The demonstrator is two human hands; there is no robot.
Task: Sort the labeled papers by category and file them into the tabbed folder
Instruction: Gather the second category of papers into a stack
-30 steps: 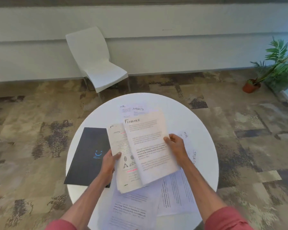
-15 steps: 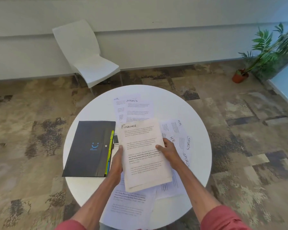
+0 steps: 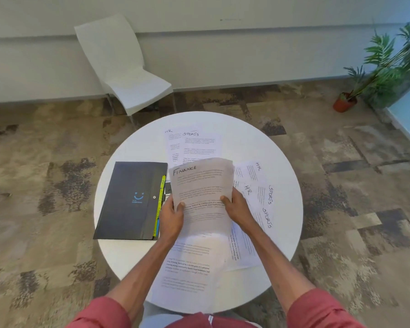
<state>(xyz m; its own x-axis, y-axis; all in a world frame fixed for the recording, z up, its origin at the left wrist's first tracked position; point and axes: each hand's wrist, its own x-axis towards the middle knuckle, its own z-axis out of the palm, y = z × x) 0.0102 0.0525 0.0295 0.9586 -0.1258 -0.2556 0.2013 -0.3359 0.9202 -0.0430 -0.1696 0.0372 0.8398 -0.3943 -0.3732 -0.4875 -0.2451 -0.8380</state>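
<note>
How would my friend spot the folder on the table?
Find the round white table. On its left, beside the left hand, lies the folder. It is dark, with a blue smile on its cover and yellow-green tabs at its right edge; the papers beside it are white.

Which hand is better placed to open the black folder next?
Left, probably: the left hand grips the Finance papers right beside the black folder; the right hand is on their far side.

My round white surface [image 3: 258, 147] sits on patchy brown-grey carpet [image 3: 45, 185]. White plastic chair [image 3: 133, 74] just past it, by a pale wall [image 3: 246, 48]. Potted plant [image 3: 388, 74] off in the far right corner, soft even light overall.
</note>
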